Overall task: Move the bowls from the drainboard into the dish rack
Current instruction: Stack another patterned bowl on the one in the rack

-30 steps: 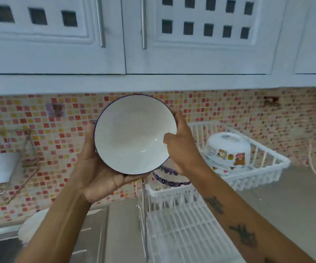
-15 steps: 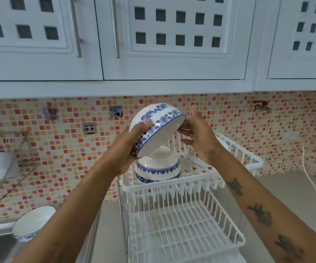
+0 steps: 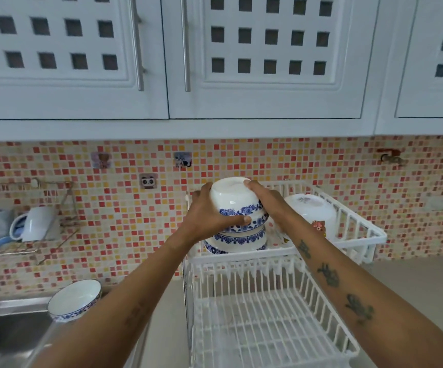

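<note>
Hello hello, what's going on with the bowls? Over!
Both hands, left hand, right hand, gripping upturned bowl atop rack stack. One bowl left by sink. Nothing blocking.

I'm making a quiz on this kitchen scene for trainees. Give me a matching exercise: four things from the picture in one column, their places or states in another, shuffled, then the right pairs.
Things
1. Upside-down white bowl with blue floral band
2. Upright blue-rimmed white bowl
3. White bowl with cartoon stickers
4. White wire lower shelf

Places or states
A. Beside the steel sink
B. Held in both hands over a stack
C. Holds no dishes
D. Right side of the upper shelf

Pairs: 1-B, 2-A, 3-D, 4-C
</note>
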`<state>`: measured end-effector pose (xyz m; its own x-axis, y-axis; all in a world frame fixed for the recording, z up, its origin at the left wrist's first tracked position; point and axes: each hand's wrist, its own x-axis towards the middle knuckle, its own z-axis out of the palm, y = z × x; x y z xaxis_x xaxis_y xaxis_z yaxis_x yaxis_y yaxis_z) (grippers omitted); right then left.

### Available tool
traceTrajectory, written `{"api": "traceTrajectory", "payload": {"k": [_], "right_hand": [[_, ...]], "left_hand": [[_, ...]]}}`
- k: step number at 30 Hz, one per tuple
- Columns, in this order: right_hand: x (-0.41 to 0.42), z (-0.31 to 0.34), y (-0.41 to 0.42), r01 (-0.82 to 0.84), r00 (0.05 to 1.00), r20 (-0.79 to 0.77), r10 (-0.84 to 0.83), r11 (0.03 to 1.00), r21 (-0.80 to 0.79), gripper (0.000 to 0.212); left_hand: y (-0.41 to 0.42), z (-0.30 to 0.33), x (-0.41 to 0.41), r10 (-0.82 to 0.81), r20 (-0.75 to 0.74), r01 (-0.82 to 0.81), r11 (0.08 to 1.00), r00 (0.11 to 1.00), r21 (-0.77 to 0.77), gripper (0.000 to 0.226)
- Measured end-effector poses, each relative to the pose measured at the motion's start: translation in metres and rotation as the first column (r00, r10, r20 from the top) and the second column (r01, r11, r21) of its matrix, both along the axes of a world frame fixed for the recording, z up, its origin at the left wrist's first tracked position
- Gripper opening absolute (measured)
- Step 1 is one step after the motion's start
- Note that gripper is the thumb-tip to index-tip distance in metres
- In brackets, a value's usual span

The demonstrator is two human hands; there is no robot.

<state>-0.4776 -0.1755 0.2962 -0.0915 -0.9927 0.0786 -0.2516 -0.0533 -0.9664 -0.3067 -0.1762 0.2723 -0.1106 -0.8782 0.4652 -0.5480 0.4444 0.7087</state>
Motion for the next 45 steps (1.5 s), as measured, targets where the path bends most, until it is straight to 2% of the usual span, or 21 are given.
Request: {"api": "traceTrajectory", "payload": {"k": [6, 11, 21, 26, 31, 36, 40, 45], "right_hand": [[-0.003, -0.015, -0.014, -0.011, 0.999, 0.046, 0.009, 0.999, 0.047, 0.063], [-0.008, -0.021, -0.017, -0.06, 0.998, 0.01, 0.059, 0.994, 0.088, 0.043], [-0.007, -0.027, -0.021, -0.043, 0.998, -0.039, 0.05, 0.986, 0.16, 0.054], [-0.007, -0.03, -0.019, -0.042, 0.997, -0.059, 0.053, 0.985, 0.17, 0.051], [-0.009, -0.034, -0.022, -0.039, 0.994, -0.091, 0.057, 0.982, 0.186, 0.069], [-0.004, -0.031, -0.017, -0.012, 0.994, -0.107, 0.034, 0.98, 0.2, 0.054], [-0.002, -0.03, -0.016, -0.032, 0.993, -0.105, 0.053, 0.982, 0.185, 0.049], [-0.002, -0.033, -0.015, 0.053, 0.963, -0.27, -0.022, 0.993, 0.107, 0.065]], "left_hand": [[-0.006, -0.004, -0.002, -0.003, 0.077, -0.001, 0.999, 0.997, 0.042, 0.112], [-0.006, -0.007, -0.004, -0.005, 0.161, -0.006, 0.998, 0.987, 0.07, 0.114], [-0.003, -0.008, -0.009, -0.016, 0.306, -0.012, 0.996, 0.952, 0.091, 0.112], [-0.001, -0.009, -0.008, -0.012, 0.325, -0.02, 0.995, 0.946, 0.096, 0.113], [-0.002, -0.011, -0.009, -0.023, 0.377, -0.028, 0.991, 0.926, 0.127, 0.117], [-0.003, -0.012, -0.01, -0.045, 0.405, -0.035, 0.982, 0.913, 0.187, 0.128], [-0.001, -0.01, -0.01, -0.055, 0.411, -0.031, 0.979, 0.91, 0.2, 0.124], [0.0, -0.013, -0.012, -0.039, 0.415, -0.063, 0.972, 0.909, 0.228, 0.129]]}}
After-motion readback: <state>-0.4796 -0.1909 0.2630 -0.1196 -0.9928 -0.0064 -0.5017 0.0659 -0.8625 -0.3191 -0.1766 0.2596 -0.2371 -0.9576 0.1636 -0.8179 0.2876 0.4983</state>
